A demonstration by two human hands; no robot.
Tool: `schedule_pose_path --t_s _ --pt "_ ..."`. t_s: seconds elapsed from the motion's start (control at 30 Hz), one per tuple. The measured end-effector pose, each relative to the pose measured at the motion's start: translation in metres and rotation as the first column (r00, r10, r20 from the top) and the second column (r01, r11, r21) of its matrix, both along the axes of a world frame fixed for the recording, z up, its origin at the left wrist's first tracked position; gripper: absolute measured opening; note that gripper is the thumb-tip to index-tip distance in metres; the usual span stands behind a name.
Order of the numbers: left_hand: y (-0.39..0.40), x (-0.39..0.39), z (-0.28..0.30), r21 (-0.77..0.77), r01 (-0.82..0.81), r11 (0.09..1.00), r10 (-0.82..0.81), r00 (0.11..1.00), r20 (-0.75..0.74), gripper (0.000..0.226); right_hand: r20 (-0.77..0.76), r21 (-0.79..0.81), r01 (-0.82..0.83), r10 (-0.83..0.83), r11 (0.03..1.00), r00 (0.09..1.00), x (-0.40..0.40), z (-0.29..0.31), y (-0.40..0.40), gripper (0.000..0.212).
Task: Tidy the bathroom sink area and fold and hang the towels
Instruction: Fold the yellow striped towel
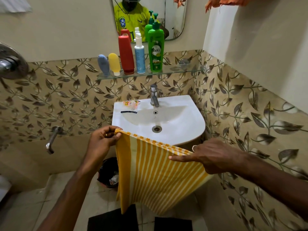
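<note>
Head view: both hands, left hand (101, 140) and right hand (215, 157), pinch the striped towel (155, 177) hanging between them.

head cam | looks forward-down | close over sink (191, 114)

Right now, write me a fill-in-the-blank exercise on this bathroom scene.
1. Both hands hold up a yellow and white ____ towel.
2. The tallest bottle on the glass shelf is ____.
3. The left hand pinches the towel's top ____.
4. Small wrappers lie on the rim of the ____.

Missing words: striped; green; corner; sink
</note>
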State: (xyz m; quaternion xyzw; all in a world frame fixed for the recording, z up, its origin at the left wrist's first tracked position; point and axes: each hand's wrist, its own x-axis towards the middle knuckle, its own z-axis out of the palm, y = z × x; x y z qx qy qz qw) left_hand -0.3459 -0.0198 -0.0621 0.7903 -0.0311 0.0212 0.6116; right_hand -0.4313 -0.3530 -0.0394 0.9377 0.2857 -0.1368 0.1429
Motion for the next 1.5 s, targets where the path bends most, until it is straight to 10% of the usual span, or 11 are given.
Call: schedule_pose_path --t_s 0.3,0.67,0.83,1.1,1.33,1.5 --pt "-0.009 -0.022 -0.008 -0.088 0.071 0.994 -0.068 0.997 0.029 0.015 -0.201 0.191 0.389 -0.352 0.901 0.914 0.021 -0.004 0.009 0.102" --pt "-0.069 -0.07 -0.033 -0.313 0.146 0.939 -0.151 0.988 0.007 0.009 -0.697 0.636 0.766 -0.356 0.094 0.622 0.024 0.0 0.044 0.101" --pt "-0.095 -0.082 -0.037 -0.354 0.154 0.922 -0.144 0.988 0.055 0.015 -0.775 0.631 0.747 -0.199 -0.207 0.6 0.03 0.005 0.054 0.061" --pt "-0.107 -0.091 -0.023 -0.264 0.235 0.936 -0.205 0.969 0.135 0.056 -0.713 0.699 0.634 -0.266 -0.33 0.648 0.033 0.001 0.056 0.054" --pt "-0.108 -0.078 -0.011 -0.234 0.217 0.948 -0.169 0.963 0.208 0.03 -0.65 0.753 0.561 -0.26 -0.343 0.714 0.022 0.008 0.052 0.061" --pt "-0.103 -0.066 0.006 -0.233 0.192 0.953 -0.129 0.957 0.26 0.022 -0.389 0.897 0.221 -0.443 -0.384 0.808 0.017 -0.006 0.044 0.094"
